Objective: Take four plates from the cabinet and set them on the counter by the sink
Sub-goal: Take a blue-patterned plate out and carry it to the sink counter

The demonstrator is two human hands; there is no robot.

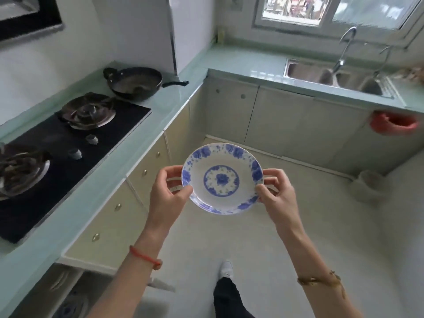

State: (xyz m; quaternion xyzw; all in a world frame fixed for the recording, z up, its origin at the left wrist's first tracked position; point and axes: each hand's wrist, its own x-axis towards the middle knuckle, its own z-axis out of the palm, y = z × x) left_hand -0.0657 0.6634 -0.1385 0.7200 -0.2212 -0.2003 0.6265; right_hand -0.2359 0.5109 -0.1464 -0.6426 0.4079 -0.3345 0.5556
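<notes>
A: Where's the blue-flowered plate (pixel 222 179)?
B: Between both hands, over the floor. Left hand (pixel 168 191) pinches its left rim, right hand (pixel 274 191) grips its right rim

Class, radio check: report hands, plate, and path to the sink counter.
Left hand and right hand grip plate by its rim. Plate over floor, level. Counter by sink bare.

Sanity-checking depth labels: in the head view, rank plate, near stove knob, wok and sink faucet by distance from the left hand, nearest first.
1. Plate: gripped at its left rim by the left hand.
2. Near stove knob: left, on the cooktop.
3. Wok: farther back on the left counter.
4. Sink faucet: far right, under the window.
</notes>
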